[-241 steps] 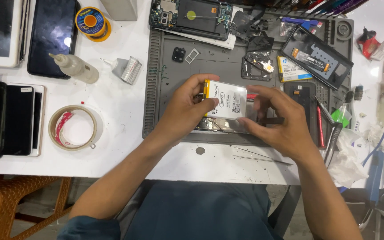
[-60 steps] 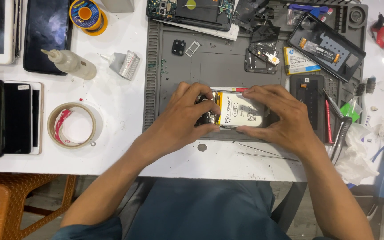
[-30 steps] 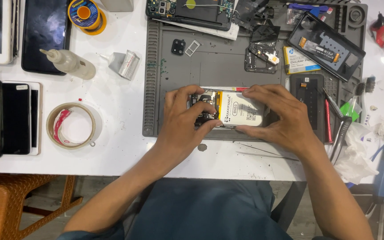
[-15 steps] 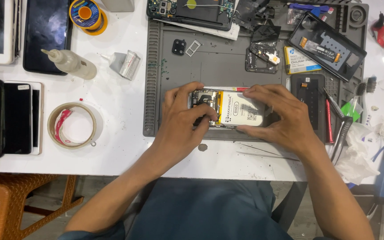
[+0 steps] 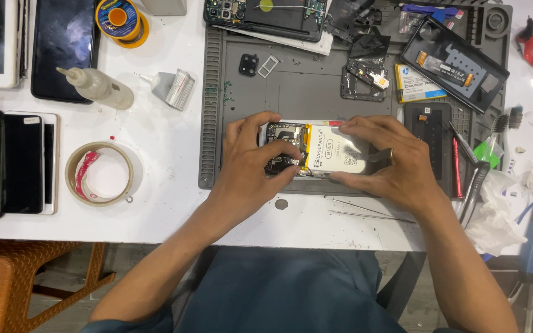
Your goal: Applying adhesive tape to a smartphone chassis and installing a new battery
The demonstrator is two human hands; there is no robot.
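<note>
On the grey repair mat [image 5: 316,86], centre of the white counter [image 5: 155,185]: opened phone [image 5: 316,150] lying flat, back off, circuit board exposed at its left end, white battery [image 5: 339,155] sitting in the body.

Left hand [image 5: 251,166] comes in from 7 o'clock. Fingers curled over the phone's left end, thumb and fingertips pressing on the board area. Gripping the phone, not open.

Right hand [image 5: 390,157] comes in from 5 o'clock. Fingers closed along the phone's far and right edges, thumb on the near edge beside the battery. Ring on one finger. Both hands touch the phone; it rests on the mat.

Around the mat:
- 12 o'clock: second opened phone chassis [image 5: 266,13] at the mat's top edge, small camera bezel [image 5: 248,63] and a SIM tray [image 5: 269,64] just below it.
- 1 o'clock: loose board part [image 5: 365,77], boxed battery pack [image 5: 419,83], black phone frame [image 5: 454,61] lying tilted.
- 3 o'clock: dark back cover [image 5: 430,132] just beside the right hand, red-handled tool [image 5: 456,166], tweezers [image 5: 476,185], crumpled white tissue [image 5: 495,216].
- 5 o'clock, off the mat: thin tweezers [image 5: 365,211] on the counter.
- 9 o'clock: roll of tape [image 5: 100,174], well apart from the hands.
- 10 o'clock: squeeze bottle [image 5: 97,87] on its side, squeezed tube [image 5: 171,87], solder spool [image 5: 118,18], dark phones [image 5: 63,49] in a row along the left edge.

Near edge: orange stool [image 5: 20,283] at 8 o'clock, below the counter.
</note>
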